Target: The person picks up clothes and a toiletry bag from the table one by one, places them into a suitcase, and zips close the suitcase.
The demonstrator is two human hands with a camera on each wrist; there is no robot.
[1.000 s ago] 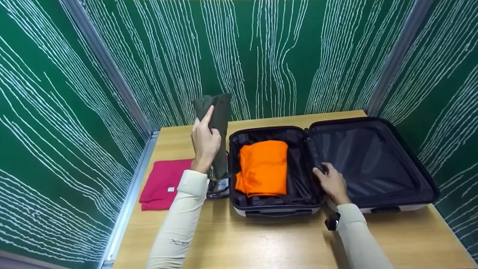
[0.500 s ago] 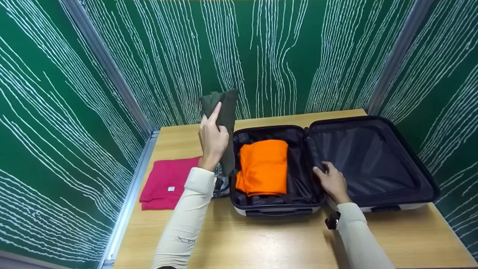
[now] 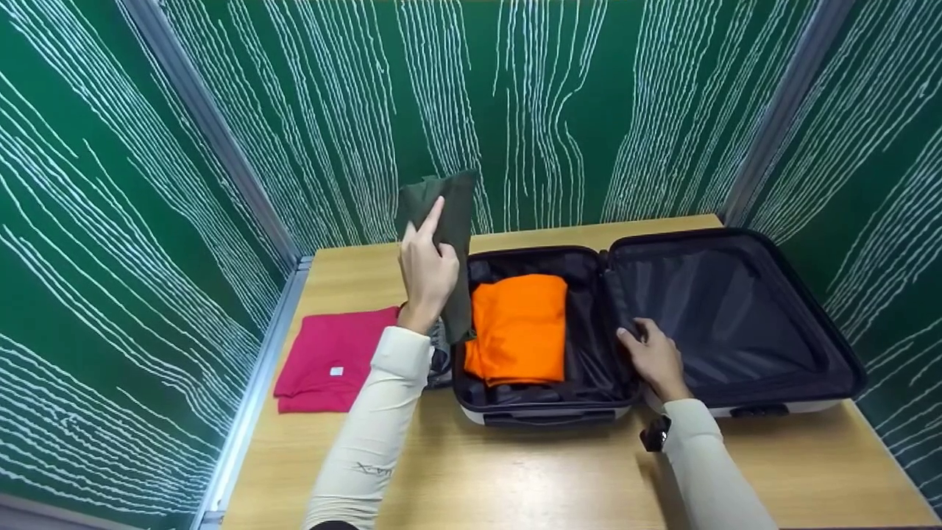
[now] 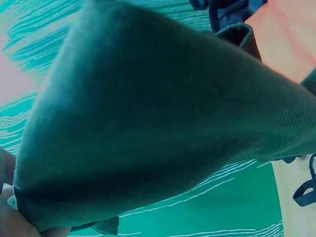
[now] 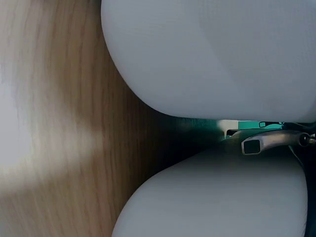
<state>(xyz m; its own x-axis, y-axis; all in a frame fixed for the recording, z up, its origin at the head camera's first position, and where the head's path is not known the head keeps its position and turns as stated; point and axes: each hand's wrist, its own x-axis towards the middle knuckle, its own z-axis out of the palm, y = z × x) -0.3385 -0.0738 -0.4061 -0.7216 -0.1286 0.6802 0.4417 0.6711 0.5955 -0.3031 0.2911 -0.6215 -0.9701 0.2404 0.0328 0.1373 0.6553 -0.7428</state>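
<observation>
My left hand (image 3: 428,269) holds a folded dark green garment (image 3: 458,228) raised above the left rim of the open suitcase (image 3: 548,418), its index finger stretched along the cloth. In the left wrist view the garment (image 4: 138,113) fills most of the picture, and fingertips (image 4: 15,219) grip its edge at lower left. Folded orange clothing (image 3: 522,331) lies in the suitcase's left half. At the hinge side my right hand (image 3: 653,357) grips the inner edge between the two halves. The right wrist view shows the pale rounded shells (image 5: 212,192) and a zipper pull (image 5: 269,140), but not the fingers.
A folded magenta garment (image 3: 335,361) with a small white label lies on the wooden table (image 3: 515,478), left of the suitcase. Between them is a dark item (image 3: 440,361), partly hidden by my left arm. The suitcase lid (image 3: 714,316) lies open rightward. Green walls (image 3: 544,110) enclose the table.
My left hand has moved right and slightly up with the dark green garment, which now overlaps the suitcase's left rim. The right hand stays at the hinge side.
</observation>
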